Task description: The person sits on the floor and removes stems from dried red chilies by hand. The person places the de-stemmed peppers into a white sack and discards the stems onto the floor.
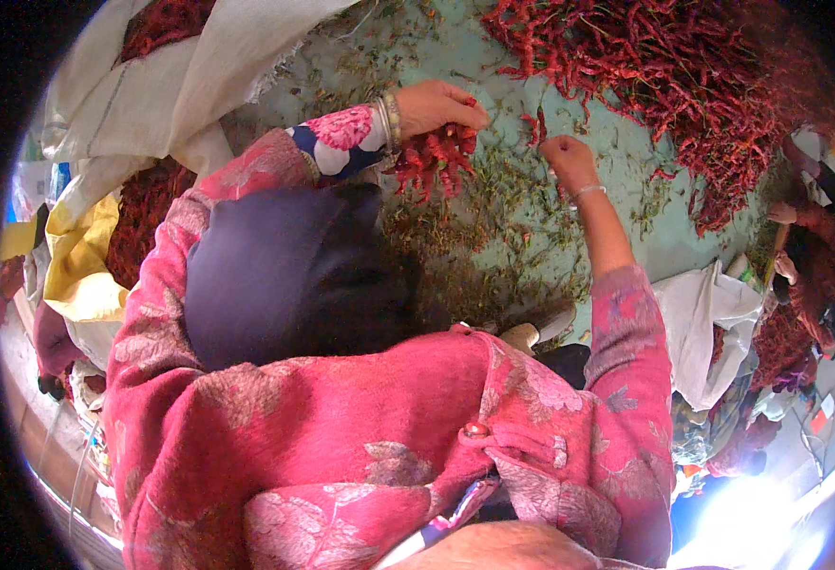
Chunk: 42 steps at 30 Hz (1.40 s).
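My left hand [437, 108] is closed around a bunch of dried red chili peppers [435, 162], which hangs below the fingers. Facing it, my right hand [571, 165] has its fingers curled together. A dried red chili [537, 128] juts out at its fingertips, and a bit of red shows under the palm. How the fingers grip is partly hidden. Beneath both hands, loose green-brown stems and scraps [492, 214] litter the pale green floor [620, 149].
A large heap of dried red chilies [674, 78] spreads at the upper right. White woven sacks [132, 92] with chilies inside stand at the left, near a yellow sack [86, 256]. Another white sack [709, 335] lies at the right. Other people [820, 249] sit beyond it.
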{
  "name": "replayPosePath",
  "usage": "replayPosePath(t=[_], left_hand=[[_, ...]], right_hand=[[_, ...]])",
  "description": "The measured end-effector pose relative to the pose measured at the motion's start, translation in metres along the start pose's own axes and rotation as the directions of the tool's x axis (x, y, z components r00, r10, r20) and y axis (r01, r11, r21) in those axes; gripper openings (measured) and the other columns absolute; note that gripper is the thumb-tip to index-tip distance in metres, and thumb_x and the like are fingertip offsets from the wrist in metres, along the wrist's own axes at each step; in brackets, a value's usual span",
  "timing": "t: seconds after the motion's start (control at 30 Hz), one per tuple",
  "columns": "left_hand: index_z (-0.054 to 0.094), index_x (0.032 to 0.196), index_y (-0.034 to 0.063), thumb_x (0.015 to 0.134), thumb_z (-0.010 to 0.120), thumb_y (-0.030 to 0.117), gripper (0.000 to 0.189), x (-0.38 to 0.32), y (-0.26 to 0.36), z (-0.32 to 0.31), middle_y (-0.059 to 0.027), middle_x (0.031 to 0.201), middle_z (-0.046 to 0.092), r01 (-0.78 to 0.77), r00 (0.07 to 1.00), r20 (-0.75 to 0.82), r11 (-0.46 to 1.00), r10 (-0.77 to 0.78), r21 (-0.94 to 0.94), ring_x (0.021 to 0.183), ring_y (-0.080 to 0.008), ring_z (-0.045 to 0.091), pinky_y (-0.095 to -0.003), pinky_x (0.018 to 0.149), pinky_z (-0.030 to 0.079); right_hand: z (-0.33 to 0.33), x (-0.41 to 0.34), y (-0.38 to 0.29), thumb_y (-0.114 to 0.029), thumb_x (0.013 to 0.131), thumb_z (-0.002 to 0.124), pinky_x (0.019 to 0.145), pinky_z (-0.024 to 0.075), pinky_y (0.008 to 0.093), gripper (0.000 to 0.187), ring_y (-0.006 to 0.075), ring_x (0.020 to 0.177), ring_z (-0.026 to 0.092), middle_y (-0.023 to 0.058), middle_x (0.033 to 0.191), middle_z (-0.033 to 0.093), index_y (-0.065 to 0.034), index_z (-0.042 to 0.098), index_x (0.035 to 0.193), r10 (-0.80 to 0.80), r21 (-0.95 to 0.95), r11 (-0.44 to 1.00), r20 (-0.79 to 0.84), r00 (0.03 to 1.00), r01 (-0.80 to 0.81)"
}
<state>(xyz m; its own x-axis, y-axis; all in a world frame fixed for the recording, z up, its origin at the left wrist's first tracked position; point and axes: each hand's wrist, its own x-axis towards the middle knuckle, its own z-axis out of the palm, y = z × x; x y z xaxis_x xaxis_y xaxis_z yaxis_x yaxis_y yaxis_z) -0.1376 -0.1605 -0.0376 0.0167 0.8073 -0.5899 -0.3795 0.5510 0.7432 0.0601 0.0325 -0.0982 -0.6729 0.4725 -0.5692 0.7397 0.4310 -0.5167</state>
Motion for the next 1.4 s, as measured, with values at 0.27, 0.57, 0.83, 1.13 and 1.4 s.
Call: replayPosePath(t=[0.27, 0.57, 0.83, 1.13, 1.4], left_hand=[[0.063, 0.089, 0.0051, 0.079, 0.066, 0.030, 0.027, 0.017, -0.018, 0.015, 0.0001, 0.074, 0.060, -0.046, 0.999, 0.021, 0.999, 0.046, 0.002, 0.062, -0.0067, 0.053, -0.0207, 0.056, 0.042], [0.063, 0.085, 0.0045, 0.079, 0.065, 0.031, 0.027, 0.013, -0.017, 0.002, 0.0005, 0.073, 0.059, -0.032, 0.999, 0.001, 0.981, 0.033, 0.192, 0.064, -0.0060, 0.051, -0.0210, 0.058, 0.042], [0.063, 0.084, 0.0019, 0.078, 0.065, 0.032, 0.031, 0.006, -0.009, -0.003, -0.0019, 0.075, 0.061, 0.013, 0.997, -0.071, 0.951, 0.009, 0.307, 0.070, -0.0093, 0.055, -0.0251, 0.066, 0.044], [0.059, 0.103, 0.0086, 0.077, 0.057, 0.012, 0.027, -0.003, 0.010, 0.014, -0.0080, 0.098, 0.062, -0.418, 0.693, 0.105, 0.279, 0.713, 0.865, 0.088, -0.0197, 0.061, -0.0305, 0.071, 0.050], [0.056, 0.110, 0.0141, 0.077, 0.055, 0.017, 0.033, -0.021, 0.018, 0.031, -0.0083, 0.095, 0.061, -0.432, 0.819, 0.319, 0.147, 0.477, 0.890, 0.081, -0.0297, 0.059, -0.0387, 0.065, 0.049]], right_hand=[[0.017, -0.073, -0.072, -0.026, 0.078, 0.058, 0.055, 0.0452, 0.0269, 0.025, 0.0105, 0.056, 0.055, 0.0036, 0.066, 0.060, -0.0015, 0.063, 0.081, -0.181, 0.414, 0.905, 0.168, 0.969, 0.098], [0.021, 0.048, -0.045, -0.040, 0.073, 0.060, 0.067, 0.0481, 0.0358, 0.041, 0.0263, 0.070, 0.062, 0.0136, 0.074, 0.065, -0.0016, 0.065, 0.087, 0.124, 0.281, 0.960, -0.361, 0.924, -0.019], [0.036, 0.064, -0.062, -0.035, 0.074, 0.061, 0.062, 0.0461, 0.0330, 0.036, 0.0249, 0.063, 0.057, 0.0131, 0.076, 0.065, -0.0008, 0.064, 0.085, 0.152, 0.483, 0.875, -0.236, 0.960, -0.019], [0.022, -0.027, -0.076, -0.023, 0.082, 0.060, 0.040, 0.0326, 0.0216, 0.020, 0.0078, 0.045, 0.045, 0.0013, 0.060, 0.056, -0.0043, 0.061, 0.077, 0.039, 0.587, 0.798, 0.180, 0.983, -0.139], [-0.011, -0.069, -0.099, -0.023, 0.082, 0.056, 0.043, 0.0360, 0.0248, 0.023, 0.0095, 0.045, 0.046, 0.0028, 0.058, 0.055, -0.0027, 0.058, 0.071, -0.153, 0.436, 0.900, 0.373, 0.915, -0.027]])
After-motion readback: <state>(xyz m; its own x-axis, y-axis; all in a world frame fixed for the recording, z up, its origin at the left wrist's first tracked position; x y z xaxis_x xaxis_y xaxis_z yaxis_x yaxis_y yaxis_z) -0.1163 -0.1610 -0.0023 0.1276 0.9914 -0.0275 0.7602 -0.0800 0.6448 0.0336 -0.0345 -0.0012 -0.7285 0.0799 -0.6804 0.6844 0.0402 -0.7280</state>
